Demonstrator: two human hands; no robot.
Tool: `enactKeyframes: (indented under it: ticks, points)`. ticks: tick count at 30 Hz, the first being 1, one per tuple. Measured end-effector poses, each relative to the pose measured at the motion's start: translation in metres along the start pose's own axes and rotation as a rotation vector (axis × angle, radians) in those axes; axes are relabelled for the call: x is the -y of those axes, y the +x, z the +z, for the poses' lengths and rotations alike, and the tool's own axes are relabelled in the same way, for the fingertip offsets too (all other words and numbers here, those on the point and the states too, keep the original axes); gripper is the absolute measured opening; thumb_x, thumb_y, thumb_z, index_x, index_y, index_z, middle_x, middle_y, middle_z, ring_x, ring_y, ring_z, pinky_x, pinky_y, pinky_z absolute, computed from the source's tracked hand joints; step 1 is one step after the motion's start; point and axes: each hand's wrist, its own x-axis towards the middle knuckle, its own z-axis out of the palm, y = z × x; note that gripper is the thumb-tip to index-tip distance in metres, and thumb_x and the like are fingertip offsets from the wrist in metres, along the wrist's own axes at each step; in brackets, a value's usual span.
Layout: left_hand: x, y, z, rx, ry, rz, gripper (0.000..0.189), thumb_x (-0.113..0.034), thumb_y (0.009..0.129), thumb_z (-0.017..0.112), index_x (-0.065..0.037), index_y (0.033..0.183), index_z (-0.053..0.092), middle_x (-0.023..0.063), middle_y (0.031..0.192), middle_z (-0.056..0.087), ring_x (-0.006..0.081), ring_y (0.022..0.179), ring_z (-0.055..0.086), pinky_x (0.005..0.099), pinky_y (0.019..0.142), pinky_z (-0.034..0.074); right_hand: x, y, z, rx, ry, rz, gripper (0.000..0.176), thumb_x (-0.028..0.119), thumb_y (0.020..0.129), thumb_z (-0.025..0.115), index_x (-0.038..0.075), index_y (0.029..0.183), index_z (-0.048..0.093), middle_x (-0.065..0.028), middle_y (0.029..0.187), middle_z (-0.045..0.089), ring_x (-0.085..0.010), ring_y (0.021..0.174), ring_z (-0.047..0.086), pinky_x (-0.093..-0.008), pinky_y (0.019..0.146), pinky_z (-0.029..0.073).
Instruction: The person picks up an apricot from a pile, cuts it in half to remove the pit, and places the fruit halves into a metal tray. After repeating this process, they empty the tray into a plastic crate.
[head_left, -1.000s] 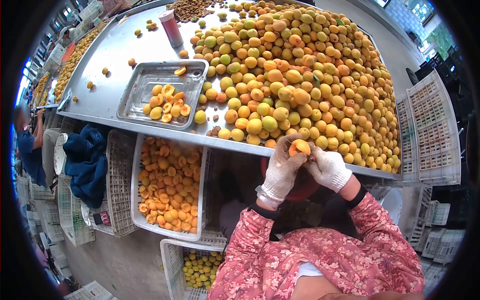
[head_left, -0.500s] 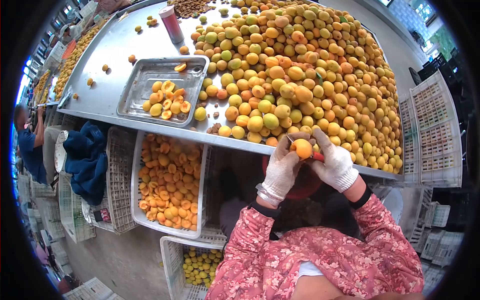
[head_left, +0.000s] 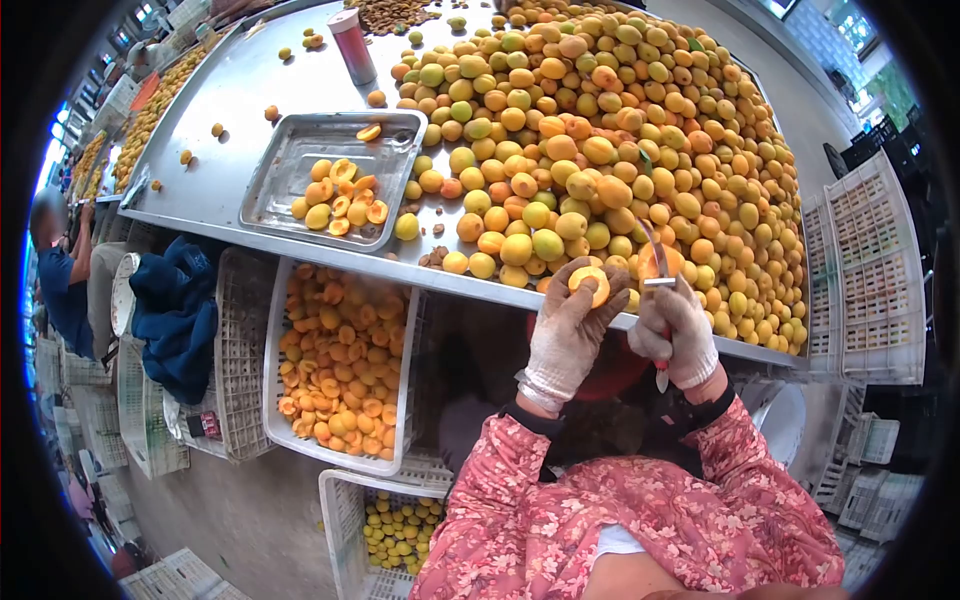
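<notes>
Both hands are in knitted gloves, stained brown at the fingers, just at the front edge of the metal desk (head_left: 200,110). The left hand (head_left: 572,325) pinches an apricot half (head_left: 589,287) between bent fingers, its cut face showing. The right hand (head_left: 680,330) is curled round a small knife (head_left: 659,283), its blade pointing up, with another orange piece (head_left: 659,261) up against the blade, above the fingers. The hands are near each other.

Beyond them a great heap of whole apricots (head_left: 600,150) covers the right of the desk. To the left sits a shallow metal tray (head_left: 285,215) holding cut and whole-looking fruit, with a reddish cup (head_left: 352,48) behind it. Below the desk edge, a white crate (head_left: 402,380) holds many apricot halves.
</notes>
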Motion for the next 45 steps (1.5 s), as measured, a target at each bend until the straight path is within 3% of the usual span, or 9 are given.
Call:
enactKeyframes:
  ticks: [4, 7, 11, 13, 14, 17, 33, 39, 45]
  points:
    - [0.005, 0.003, -0.010, 0.014, -0.028, 0.049, 0.035, -0.013, 0.101, 0.049, -0.005, 0.134, 0.041, 0.0180, 0.136, 0.050, 0.0322, 0.127, 0.051, 0.0463, 0.105, 0.046, -0.008, -0.001, 0.010, -0.043, -0.671, 0.063, 0.047, 0.011, 0.090, 0.060, 0.004, 0.134, 0.046, -0.0009, 0.069, 0.054, -0.0086, 0.042, 0.044, -0.0224, 0.040, 0.036]
    - [0.010, 0.007, -0.019, 0.044, -0.050, 0.077, 0.037, -0.019, 0.102, 0.049, -0.009, 0.136, 0.040, 0.0161, 0.141, 0.048, 0.0295, 0.132, 0.046, 0.0469, 0.108, 0.042, -0.022, 0.005, -0.009, 0.007, -1.111, -0.287, 0.065, 0.015, 0.087, 0.068, -0.002, 0.142, 0.038, -0.0119, 0.099, 0.069, -0.0200, 0.080, 0.068, -0.0296, 0.073, 0.053]
    - [0.004, 0.005, -0.013, 0.052, -0.203, 0.043, 0.039, -0.022, 0.102, 0.049, -0.014, 0.139, 0.038, 0.0157, 0.140, 0.048, 0.0306, 0.129, 0.049, 0.0458, 0.103, 0.046, -0.004, -0.004, 0.004, -0.028, -1.188, -0.205, 0.065, 0.013, 0.086, 0.070, -0.003, 0.141, 0.040, -0.0167, 0.117, 0.066, -0.0232, 0.104, 0.064, -0.0335, 0.091, 0.049]
    - [0.003, 0.002, -0.010, 0.036, -0.218, 0.036, 0.039, -0.023, 0.102, 0.049, -0.015, 0.139, 0.038, 0.0149, 0.137, 0.050, 0.0314, 0.125, 0.052, 0.0456, 0.100, 0.049, -0.003, -0.001, -0.001, -0.051, -1.133, -0.439, 0.056, 0.008, 0.086, 0.069, -0.003, 0.136, 0.046, -0.0157, 0.116, 0.066, -0.0217, 0.103, 0.065, -0.0315, 0.090, 0.050]
    - [0.000, -0.001, -0.004, 0.017, -0.128, 0.024, 0.041, -0.023, 0.102, 0.050, -0.015, 0.140, 0.037, 0.0142, 0.132, 0.052, 0.0305, 0.118, 0.056, 0.0445, 0.094, 0.051, 0.002, -0.002, 0.006, -0.183, -0.903, -0.319, 0.038, 0.004, 0.088, 0.064, -0.003, 0.124, 0.055, -0.0114, 0.092, 0.069, -0.0173, 0.075, 0.067, -0.0263, 0.069, 0.053]
    - [0.004, -0.004, 0.008, -0.014, 0.087, 0.008, 0.043, -0.021, 0.101, 0.050, -0.014, 0.141, 0.035, 0.0132, 0.121, 0.055, 0.0272, 0.104, 0.062, 0.0422, 0.085, 0.055, 0.022, 0.009, 0.038, -0.155, -0.421, -0.517, 0.015, 0.006, 0.097, 0.054, 0.001, 0.111, 0.055, 0.0007, 0.056, 0.046, -0.0055, 0.039, 0.039, -0.0205, 0.038, 0.029]
    - [0.051, -0.010, -0.005, -0.016, 0.621, -0.035, 0.039, -0.010, 0.092, 0.053, -0.007, 0.130, 0.046, 0.0102, 0.111, 0.057, 0.0164, 0.098, 0.059, 0.0298, 0.087, 0.050, -0.002, 0.030, 0.013, -0.195, -0.822, -0.882, 0.017, 0.000, 0.094, 0.059, 0.002, 0.111, 0.056, 0.0005, 0.084, 0.057, -0.0059, 0.067, 0.054, -0.0198, 0.060, 0.045]
    - [0.067, -0.008, -0.012, 0.080, 0.779, 0.153, 0.040, -0.004, 0.092, 0.052, -0.007, 0.131, 0.045, 0.0018, 0.098, 0.054, 0.0075, 0.073, 0.053, 0.0206, 0.065, 0.045, 0.008, 0.036, 0.014, -0.394, -0.249, -0.644, 0.011, 0.017, 0.098, 0.059, 0.008, 0.102, 0.055, 0.0008, 0.061, 0.051, -0.0070, 0.041, 0.040, -0.0247, 0.037, 0.029]
    - [0.049, -0.018, 0.007, 0.065, 0.716, -0.226, 0.037, -0.010, 0.092, 0.058, -0.007, 0.127, 0.048, 0.0046, 0.095, 0.058, 0.0120, 0.074, 0.057, 0.0267, 0.068, 0.049, 0.011, 0.042, -0.012, -0.498, 0.055, -0.461, 0.018, 0.021, 0.094, 0.066, 0.014, 0.086, 0.051, 0.0053, 0.055, 0.035, -0.0085, 0.039, 0.029, -0.0257, 0.037, 0.025]
